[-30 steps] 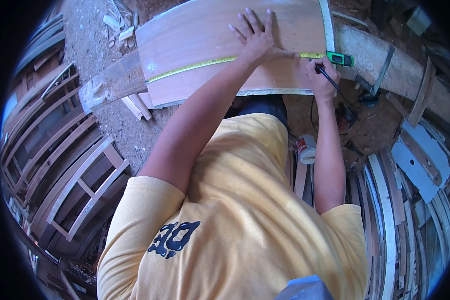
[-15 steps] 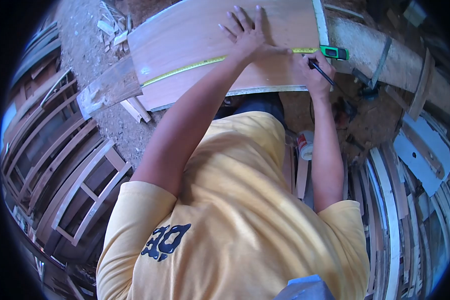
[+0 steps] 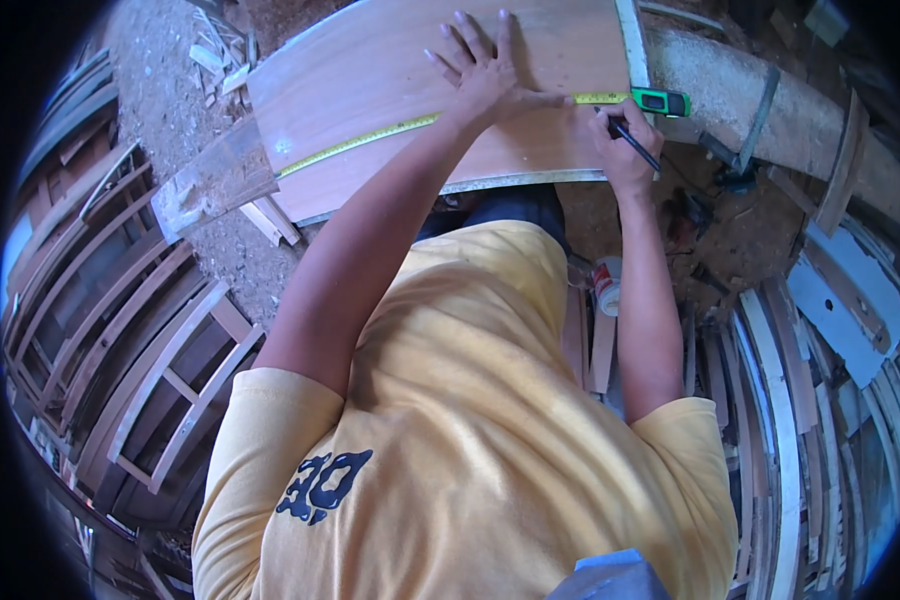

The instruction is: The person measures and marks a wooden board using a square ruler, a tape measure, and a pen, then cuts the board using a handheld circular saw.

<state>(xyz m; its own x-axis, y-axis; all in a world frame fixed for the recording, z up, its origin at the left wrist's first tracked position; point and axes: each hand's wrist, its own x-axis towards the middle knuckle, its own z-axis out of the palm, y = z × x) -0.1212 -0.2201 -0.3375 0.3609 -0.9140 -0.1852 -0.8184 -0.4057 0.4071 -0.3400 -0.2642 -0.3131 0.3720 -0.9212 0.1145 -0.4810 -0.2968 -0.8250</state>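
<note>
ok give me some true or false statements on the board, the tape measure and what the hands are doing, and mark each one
1. The left hand is spread on the wooden board. True.
2. The green and black case sits at the board's edge, near the right hand. True.
3. The yellow tape is wound fully into the case. False: it is drawn out across the board.
4. A hammer is gripped in the fingers of the right hand. False: they hold a dark, pen-like tool.
5. The yellow shirt has dark lettering on it. True.
</note>
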